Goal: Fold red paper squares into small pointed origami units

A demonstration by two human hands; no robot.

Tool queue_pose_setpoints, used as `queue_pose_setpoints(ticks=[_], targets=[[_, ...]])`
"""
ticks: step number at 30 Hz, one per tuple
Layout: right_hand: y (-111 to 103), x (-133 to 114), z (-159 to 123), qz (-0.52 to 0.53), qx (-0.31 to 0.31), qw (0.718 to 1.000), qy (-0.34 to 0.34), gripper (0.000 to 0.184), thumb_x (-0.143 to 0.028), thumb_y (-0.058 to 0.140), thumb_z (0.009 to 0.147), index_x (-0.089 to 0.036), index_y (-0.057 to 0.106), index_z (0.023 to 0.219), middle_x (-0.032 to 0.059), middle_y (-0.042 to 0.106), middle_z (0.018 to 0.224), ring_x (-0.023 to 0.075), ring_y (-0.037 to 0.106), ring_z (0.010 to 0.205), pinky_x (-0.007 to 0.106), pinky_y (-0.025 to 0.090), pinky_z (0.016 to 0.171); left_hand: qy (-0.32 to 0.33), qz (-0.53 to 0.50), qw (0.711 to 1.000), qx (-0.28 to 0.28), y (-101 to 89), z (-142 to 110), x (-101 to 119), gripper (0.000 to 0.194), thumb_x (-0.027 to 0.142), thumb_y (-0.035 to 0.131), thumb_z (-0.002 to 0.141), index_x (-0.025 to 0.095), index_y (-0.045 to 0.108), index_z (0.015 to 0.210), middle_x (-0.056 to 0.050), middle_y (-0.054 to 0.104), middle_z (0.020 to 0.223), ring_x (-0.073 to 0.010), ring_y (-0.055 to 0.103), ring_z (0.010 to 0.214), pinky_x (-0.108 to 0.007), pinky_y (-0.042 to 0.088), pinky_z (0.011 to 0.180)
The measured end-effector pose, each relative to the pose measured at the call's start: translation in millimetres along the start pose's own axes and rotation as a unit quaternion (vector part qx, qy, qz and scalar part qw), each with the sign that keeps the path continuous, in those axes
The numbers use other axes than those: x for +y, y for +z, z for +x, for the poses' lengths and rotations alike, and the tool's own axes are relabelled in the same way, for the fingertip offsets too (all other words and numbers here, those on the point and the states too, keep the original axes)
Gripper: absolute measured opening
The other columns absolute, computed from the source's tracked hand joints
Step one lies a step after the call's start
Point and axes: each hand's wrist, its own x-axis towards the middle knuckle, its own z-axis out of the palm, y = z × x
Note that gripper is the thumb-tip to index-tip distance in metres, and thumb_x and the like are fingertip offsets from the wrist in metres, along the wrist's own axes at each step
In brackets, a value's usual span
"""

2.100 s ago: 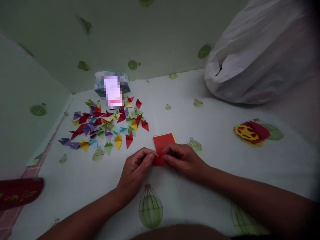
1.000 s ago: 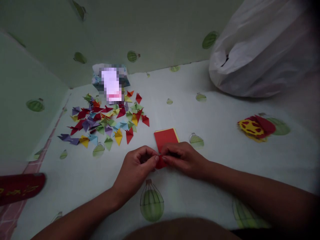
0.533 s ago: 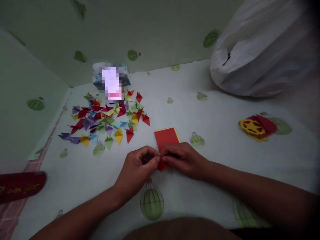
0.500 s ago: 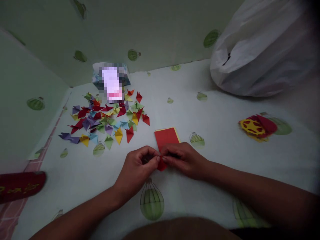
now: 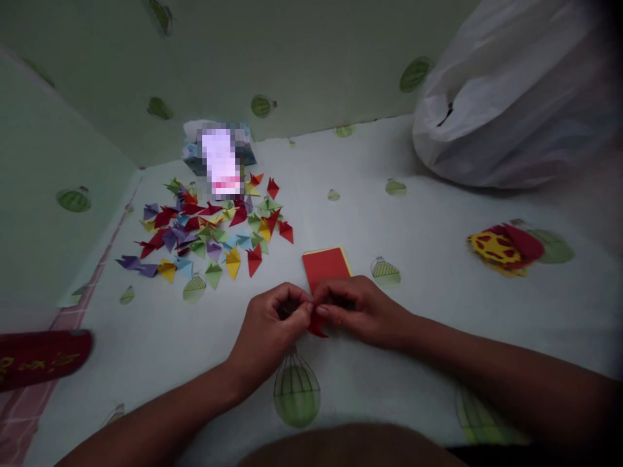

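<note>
Both hands meet low in the middle of the view over a pale cloth (image 5: 418, 246) printed with green balloons. My left hand (image 5: 270, 327) and my right hand (image 5: 357, 308) each pinch a small folded red paper piece (image 5: 317, 323) between thumb and fingertips. Just beyond the fingers lies a small stack of paper sheets (image 5: 325, 267), red on top with a yellow edge showing. Further left sits a heap of several folded paper pieces (image 5: 209, 233) in red, purple, yellow, green and blue.
A big white plastic bag (image 5: 516, 104) fills the far right corner. A red and yellow cut-out (image 5: 506, 248) lies at the right. A blurred packet (image 5: 220, 159) stands behind the heap. A dark red object (image 5: 41, 358) sits at the left edge. Papered walls enclose the back and left.
The red piece has grown smaller and narrower between my fingers as it is folded. Both hands stay in nearly the same spot; the view has shifted slightly.
</note>
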Motion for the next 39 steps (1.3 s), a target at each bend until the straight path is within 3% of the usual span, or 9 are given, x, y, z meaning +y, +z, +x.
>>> queue_pose_setpoints(ticks=[11, 16, 19, 21, 26, 32, 39], targets=[[2.3, -4.0, -1.3, 0.066, -0.003, 0.997, 0.045, 0.015, -0.030, 0.065, 0.088, -0.017, 0.061, 0.093, -0.0014, 0.057, 0.073, 0.0115, 0.051, 0.063, 0.023, 0.041, 0.057, -0.019, -0.047, 0.998, 0.045, -5.7, 3.4, 0.5, 0.019, 0.033, 0.069, 0.078, 0.015, 0.064, 0.074, 0.002, 0.062, 0.063, -0.0080, 0.053, 0.053, -0.020, 0.043, 0.052], [7.6, 2.4, -3.8, -0.024, 0.058, 0.997, -0.053, 0.017, -0.020, 0.066, 0.090, -0.019, 0.059, 0.105, -0.0027, 0.057, 0.074, 0.0111, 0.051, 0.063, 0.023, 0.041, 0.057, -0.017, -0.050, 0.998, 0.041, -3.4, 2.0, 1.6, 0.017, 0.031, 0.069, 0.078, 0.014, 0.065, 0.074, 0.002, 0.063, 0.063, -0.0078, 0.054, 0.053, -0.019, 0.045, 0.052], [7.2, 4.3, -3.5, -0.084, 0.068, 0.984, -0.145, 0.004, -0.015, 0.063, 0.092, -0.019, 0.063, 0.091, 0.0000, 0.061, 0.077, 0.0120, 0.054, 0.069, 0.025, 0.043, 0.064, -0.014, -0.063, 0.997, 0.035, -1.7, 1.1, 2.1, 0.017, 0.031, 0.070, 0.077, 0.014, 0.066, 0.073, 0.002, 0.063, 0.064, -0.0084, 0.055, 0.055, -0.019, 0.048, 0.053], [6.2, 4.0, -2.8, -0.101, 0.079, 0.979, -0.156, 0.011, -0.013, 0.061, 0.093, -0.018, 0.062, 0.083, 0.0019, 0.062, 0.079, 0.0137, 0.056, 0.073, 0.027, 0.043, 0.067, -0.014, -0.071, 0.997, 0.031, -0.9, 0.2, 1.6, 0.017, 0.031, 0.071, 0.077, 0.015, 0.066, 0.074, 0.001, 0.065, 0.066, -0.0091, 0.057, 0.058, -0.019, 0.050, 0.054], [5.2, 2.2, -1.6, -0.054, 0.092, 0.991, -0.080, 0.012, -0.019, 0.062, 0.091, -0.018, 0.061, 0.079, 0.0045, 0.063, 0.082, 0.0175, 0.057, 0.079, 0.032, 0.045, 0.072, -0.012, -0.076, 0.996, 0.034, -0.2, -2.3, 0.4, 0.017, 0.031, 0.073, 0.076, 0.014, 0.069, 0.074, 0.000, 0.067, 0.068, -0.0098, 0.059, 0.061, -0.019, 0.052, 0.055], [7.5, 1.2, -2.0, 0.044, 0.069, 0.996, 0.037, 0.015, -0.028, 0.065, 0.087, -0.018, 0.059, 0.078, 0.0023, 0.061, 0.077, 0.0158, 0.054, 0.070, 0.030, 0.042, 0.064, -0.007, -0.074, 0.997, 0.032, 1.0, -3.2, 2.9, 0.015, 0.030, 0.073, 0.075, 0.015, 0.069, 0.072, 0.001, 0.067, 0.065, -0.0090, 0.058, 0.059, -0.018, 0.051, 0.053], [7.8, 0.9, -0.5, 0.076, 0.069, 0.993, 0.060, 0.018, -0.032, 0.067, 0.086, -0.018, 0.059, 0.078, 0.0018, 0.062, 0.076, 0.0148, 0.053, 0.069, 0.029, 0.041, 0.062, -0.007, -0.069, 0.997, 0.027, 1.1, -2.7, 2.2, 0.015, 0.029, 0.073, 0.074, 0.015, 0.068, 0.072, 0.000, 0.068, 0.065, -0.0094, 0.059, 0.057, -0.019, 0.050, 0.054]])
